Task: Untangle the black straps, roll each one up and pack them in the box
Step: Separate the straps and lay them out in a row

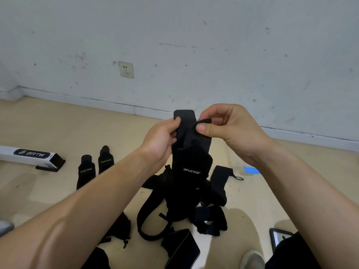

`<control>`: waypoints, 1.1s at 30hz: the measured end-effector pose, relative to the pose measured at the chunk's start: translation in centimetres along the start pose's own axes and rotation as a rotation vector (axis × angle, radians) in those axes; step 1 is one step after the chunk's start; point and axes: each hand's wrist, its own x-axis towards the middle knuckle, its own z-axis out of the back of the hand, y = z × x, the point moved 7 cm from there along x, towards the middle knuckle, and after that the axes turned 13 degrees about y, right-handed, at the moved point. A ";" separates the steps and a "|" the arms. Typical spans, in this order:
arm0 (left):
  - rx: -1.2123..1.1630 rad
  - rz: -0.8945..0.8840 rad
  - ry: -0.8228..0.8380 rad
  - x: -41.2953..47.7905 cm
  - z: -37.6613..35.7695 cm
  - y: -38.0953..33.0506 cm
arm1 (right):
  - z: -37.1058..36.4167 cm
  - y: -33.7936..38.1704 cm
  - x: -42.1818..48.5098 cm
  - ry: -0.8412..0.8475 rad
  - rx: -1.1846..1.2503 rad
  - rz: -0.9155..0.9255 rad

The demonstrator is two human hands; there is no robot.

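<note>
Black strap [191,152] is held upright above the floor [252,200], its long axis running straight down into the tangled pile [180,208]. The left hand [161,140] grips its top end from the left, and the right hand [231,131] pinches a thin loop [204,121] there. Rolling would likely start at this top end. The box [29,156] lies well off left, nearer the left hand.

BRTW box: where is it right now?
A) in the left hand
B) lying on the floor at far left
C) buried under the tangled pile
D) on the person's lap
B: the BRTW box lies on the floor at far left, apart from the left hand and right hand, which both hold a black strap above the pile.
</note>
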 end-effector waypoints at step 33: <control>0.114 0.026 0.261 -0.3 -2.8 1.0 | 1.6 -2.4 1.4 -0.226 -0.240 -0.034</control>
